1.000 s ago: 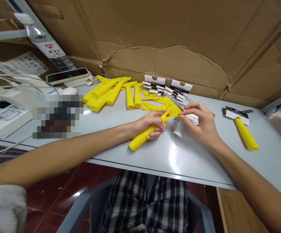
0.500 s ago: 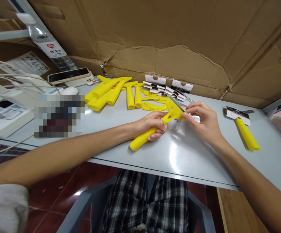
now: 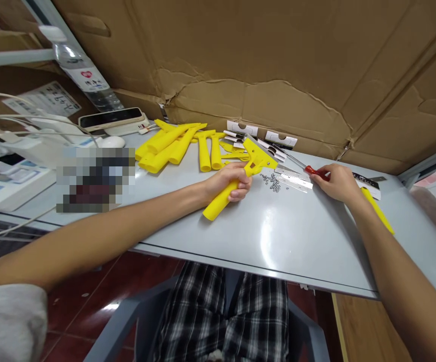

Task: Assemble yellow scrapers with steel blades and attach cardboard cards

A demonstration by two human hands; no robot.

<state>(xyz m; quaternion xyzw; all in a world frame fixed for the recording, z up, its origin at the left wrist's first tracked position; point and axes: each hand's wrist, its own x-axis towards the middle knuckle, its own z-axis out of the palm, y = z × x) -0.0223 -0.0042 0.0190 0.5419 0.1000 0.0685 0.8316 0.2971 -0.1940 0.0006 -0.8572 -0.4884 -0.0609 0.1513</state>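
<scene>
My left hand is wrapped round the handle of a yellow scraper, whose head tilts up and away with a metal blade along its far edge. To the right, my right hand has its fingers closed on the red handle of a screwdriver; its shaft points left toward the back of the table. Between the hands lie small loose screws and thin metal blades. Beyond the scraper head are several yellow plastic parts and small white-and-black cards.
Several yellow scraper handles are piled at the back left. A phone, a water bottle and a power strip with cables stand farther left. Another yellow scraper lies at the right. Cardboard walls the back.
My right hand has left the scraper head, moved right and taken hold of the screwdriver. The left hand still holds the scraper, now slightly farther up and left.
</scene>
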